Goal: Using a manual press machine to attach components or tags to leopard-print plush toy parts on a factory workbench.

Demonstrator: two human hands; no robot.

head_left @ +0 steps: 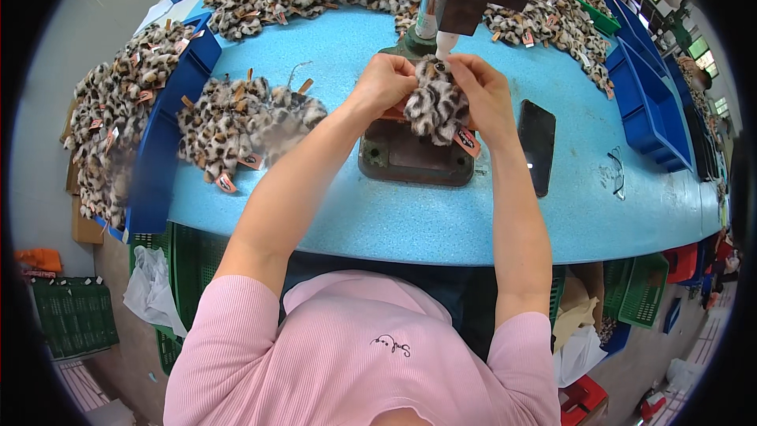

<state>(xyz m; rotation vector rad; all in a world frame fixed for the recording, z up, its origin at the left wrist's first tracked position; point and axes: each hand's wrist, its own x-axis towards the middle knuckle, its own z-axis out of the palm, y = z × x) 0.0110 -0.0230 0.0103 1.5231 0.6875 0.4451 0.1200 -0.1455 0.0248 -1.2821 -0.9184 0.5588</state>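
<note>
Leopard-print plush toy (436,108), fuzzy and rounded, gripped by both hands' fingers, left hand (384,83) and right hand (482,93), under a press nozzle (444,43) at upper centre.

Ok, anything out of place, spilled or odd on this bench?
Mostly orderly. One oddity: leopard-print plush pieces overflow the blue bin at the left and hang past the table edge. Both hands, left hand and right hand, hold one plush piece under the press.

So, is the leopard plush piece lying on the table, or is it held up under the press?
Held up. Both the left hand and the right hand grip the leopard plush piece above the metal base plate, right under the press tip.
</note>
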